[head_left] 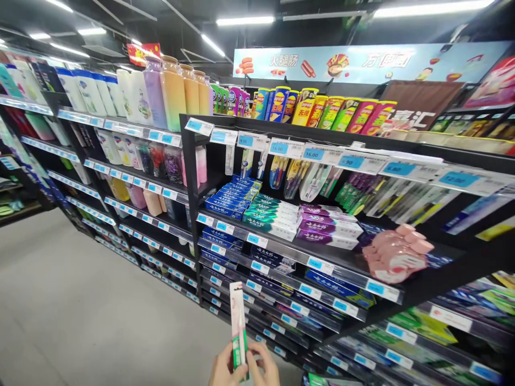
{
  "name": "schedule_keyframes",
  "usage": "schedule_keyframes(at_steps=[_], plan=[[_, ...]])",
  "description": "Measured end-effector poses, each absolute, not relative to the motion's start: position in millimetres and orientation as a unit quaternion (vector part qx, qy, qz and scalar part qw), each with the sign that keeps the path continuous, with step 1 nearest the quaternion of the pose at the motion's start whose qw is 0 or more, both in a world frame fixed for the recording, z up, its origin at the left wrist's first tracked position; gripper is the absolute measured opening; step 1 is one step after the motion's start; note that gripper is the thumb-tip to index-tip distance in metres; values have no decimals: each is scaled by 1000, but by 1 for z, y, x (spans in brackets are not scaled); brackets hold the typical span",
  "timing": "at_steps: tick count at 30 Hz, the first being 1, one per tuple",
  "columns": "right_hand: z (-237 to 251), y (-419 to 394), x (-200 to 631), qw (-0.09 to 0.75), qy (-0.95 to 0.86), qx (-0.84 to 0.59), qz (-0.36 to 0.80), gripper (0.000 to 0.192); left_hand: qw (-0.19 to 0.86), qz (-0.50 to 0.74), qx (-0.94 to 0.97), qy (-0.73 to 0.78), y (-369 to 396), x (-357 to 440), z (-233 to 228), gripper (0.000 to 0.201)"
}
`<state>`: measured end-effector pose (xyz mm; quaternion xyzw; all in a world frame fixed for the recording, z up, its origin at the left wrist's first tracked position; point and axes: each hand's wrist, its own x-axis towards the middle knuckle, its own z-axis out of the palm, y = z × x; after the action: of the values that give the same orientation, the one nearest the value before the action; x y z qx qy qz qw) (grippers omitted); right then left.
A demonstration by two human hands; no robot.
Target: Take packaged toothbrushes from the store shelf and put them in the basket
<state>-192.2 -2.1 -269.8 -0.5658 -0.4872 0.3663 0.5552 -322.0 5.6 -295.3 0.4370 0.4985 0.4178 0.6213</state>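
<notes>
A slim packaged toothbrush (238, 316), white and pink at the top and green lower down, stands nearly upright at the bottom centre. My left hand (223, 368) grips its lower end from the left, thumb across the front. From the other side my right hand (262, 364) has its bent fingers closed on the same end. Beyond them, toothpaste boxes in blue (233, 195), green and white (271, 217), and purple and white (330, 225) lie stacked on a shelf. Packaged toothbrushes (316, 179) hang above the boxes.
Pink bottles (396, 253) lie at the shelf's right end. Shelves on the left carry large pump-style or capped bottles (173, 91). Chip canisters (277, 104) line the top behind. Price-tagged shelf edges (257, 239) jut toward me. Grey floor (100, 300) stretches at the left.
</notes>
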Motion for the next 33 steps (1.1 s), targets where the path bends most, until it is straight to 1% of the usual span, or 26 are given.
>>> schedule_keyframes(at_steps=[3,6,8,11,14,19,25,30,33], plan=[[-261,-4,-187,530,-520,-565,361,47,611,466,413,489,12,-331,-279,60],[-250,-15,-180,487,-540,-578,370,41,585,478,410,511,26,-340,-246,50],[-246,-25,-175,470,-528,-599,377,42,568,491,431,500,40,-344,-221,41],[-248,-38,-169,465,-489,-625,391,45,565,499,466,464,62,-347,-192,41],[-250,-46,-166,471,-465,-634,400,44,555,490,508,441,75,-348,-174,43],[-235,-47,-164,484,-455,-636,392,41,568,478,530,409,77,-341,-160,42],[-228,-50,-162,494,-436,-643,390,42,582,465,538,395,75,-333,-158,51],[-230,-55,-166,489,-434,-642,400,42,586,455,542,395,75,-334,-156,51],[-230,-55,-166,487,-433,-643,401,44,585,453,543,396,77,-335,-156,47]])
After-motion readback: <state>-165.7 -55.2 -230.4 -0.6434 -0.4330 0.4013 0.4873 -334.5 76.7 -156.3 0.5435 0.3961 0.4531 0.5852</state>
